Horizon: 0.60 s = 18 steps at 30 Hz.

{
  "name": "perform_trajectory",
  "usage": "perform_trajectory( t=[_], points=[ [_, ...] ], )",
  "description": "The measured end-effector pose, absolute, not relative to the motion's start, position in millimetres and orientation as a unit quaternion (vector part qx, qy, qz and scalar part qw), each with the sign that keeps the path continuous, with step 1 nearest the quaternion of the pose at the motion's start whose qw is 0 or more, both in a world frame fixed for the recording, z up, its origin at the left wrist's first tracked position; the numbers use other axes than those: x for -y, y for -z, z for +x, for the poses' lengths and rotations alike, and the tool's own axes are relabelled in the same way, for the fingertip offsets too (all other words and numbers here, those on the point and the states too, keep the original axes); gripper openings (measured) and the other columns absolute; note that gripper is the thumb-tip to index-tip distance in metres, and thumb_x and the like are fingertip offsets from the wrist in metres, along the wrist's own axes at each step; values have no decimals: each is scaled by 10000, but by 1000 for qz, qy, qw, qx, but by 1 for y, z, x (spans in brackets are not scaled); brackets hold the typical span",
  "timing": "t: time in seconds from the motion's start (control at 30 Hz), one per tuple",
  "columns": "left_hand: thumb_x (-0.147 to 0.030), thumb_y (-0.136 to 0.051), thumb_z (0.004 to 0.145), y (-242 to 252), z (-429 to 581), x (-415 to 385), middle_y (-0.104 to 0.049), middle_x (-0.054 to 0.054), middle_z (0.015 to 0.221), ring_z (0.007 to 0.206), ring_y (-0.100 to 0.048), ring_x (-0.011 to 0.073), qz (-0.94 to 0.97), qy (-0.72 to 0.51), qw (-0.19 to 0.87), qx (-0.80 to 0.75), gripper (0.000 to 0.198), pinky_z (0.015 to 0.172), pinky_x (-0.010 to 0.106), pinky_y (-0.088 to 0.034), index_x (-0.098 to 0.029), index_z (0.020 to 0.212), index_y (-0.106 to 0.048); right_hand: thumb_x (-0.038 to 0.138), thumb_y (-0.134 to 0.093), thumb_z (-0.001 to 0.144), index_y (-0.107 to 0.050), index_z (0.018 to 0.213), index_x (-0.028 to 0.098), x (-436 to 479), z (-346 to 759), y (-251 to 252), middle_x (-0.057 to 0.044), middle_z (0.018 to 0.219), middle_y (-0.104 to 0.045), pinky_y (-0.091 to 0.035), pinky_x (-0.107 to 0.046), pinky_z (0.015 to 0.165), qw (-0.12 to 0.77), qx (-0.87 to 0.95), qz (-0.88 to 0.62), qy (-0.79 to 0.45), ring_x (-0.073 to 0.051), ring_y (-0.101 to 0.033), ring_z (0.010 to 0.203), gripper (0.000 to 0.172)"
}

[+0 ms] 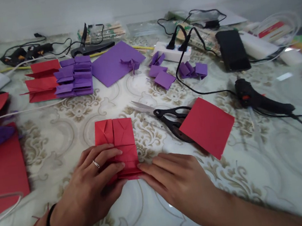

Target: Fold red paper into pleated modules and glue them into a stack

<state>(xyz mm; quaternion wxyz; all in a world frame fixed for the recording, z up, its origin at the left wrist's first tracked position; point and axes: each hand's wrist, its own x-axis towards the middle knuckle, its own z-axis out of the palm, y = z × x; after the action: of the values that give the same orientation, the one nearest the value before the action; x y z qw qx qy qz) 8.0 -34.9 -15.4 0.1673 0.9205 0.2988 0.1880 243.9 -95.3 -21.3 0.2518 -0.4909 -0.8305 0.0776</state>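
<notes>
A red folded paper [123, 132] with creases and flaps lies on the patterned tablecloth in front of me. My left hand [93, 182] rests over its left side, fingers spread across the folds and thumb at the near edge. At the lower right corner, my right hand [175, 179] pinches the paper's edge between thumb and fingers. Just beyond my right hand, a square red sheet [209, 128] partly covers the handles of black-handled scissors [165, 115].
Folded red pieces [41, 84] and purple pieces [80, 75] stand at the back left, beside a purple sheet [109, 68]. A power strip [169, 52], a phone [232, 49] and a corded glue gun [262, 99] lie right. Large red paper [3, 175] is at left.
</notes>
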Motion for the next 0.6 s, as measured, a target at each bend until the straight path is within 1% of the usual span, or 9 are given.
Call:
perform_trajectory(
  t=[0.13,0.23,0.33,0.4,0.5,0.6],
  points=[
    [-194,-677,922,15,10,37,-687,63,1280,1232,-599,308,914,-193,175,-312,184,1031,524,-483,-238,1098,-644,238,-533,1066,-748,975,155,93,244,21,-14,742,-705,-482,-330,601,248,828,-496,-81,-171,-660,654,248],
    [-177,-655,929,14,9,38,-679,70,1287,1248,-586,305,913,-183,179,-316,190,1042,531,-465,-230,1110,-633,255,-534,1066,-740,1022,130,92,245,20,-32,777,-713,-485,-332,606,264,827,-491,-67,-181,-668,685,245],
    [-180,-660,927,15,9,38,-679,68,1277,1243,-586,299,913,-182,181,-317,195,1037,516,-460,-234,1112,-630,215,-564,1048,-737,1070,133,93,245,17,-32,806,-710,-484,-328,623,284,839,-457,-76,-174,-655,714,193],
    [-176,-667,918,14,10,37,-682,66,1267,1233,-591,297,912,-186,184,-317,199,1035,510,-460,-234,1105,-629,185,-582,1036,-748,1043,147,94,244,15,-21,795,-700,-491,-327,647,299,847,-429,-92,-165,-642,712,170],
    [-155,-668,900,13,11,37,-681,72,1265,1224,-596,298,909,-191,191,-317,222,1036,515,-461,-226,1106,-624,194,-548,1056,-754,974,137,94,243,14,-23,776,-694,-498,-332,652,312,842,-427,-105,-164,-639,701,229],
    [-152,-674,888,13,11,37,-680,72,1263,1220,-598,302,909,-186,192,-321,256,1038,522,-467,-227,1128,-626,224,-492,1084,-752,965,135,93,242,16,-30,791,-704,-502,-335,645,311,830,-447,-118,-169,-655,711,299]
  ],
)
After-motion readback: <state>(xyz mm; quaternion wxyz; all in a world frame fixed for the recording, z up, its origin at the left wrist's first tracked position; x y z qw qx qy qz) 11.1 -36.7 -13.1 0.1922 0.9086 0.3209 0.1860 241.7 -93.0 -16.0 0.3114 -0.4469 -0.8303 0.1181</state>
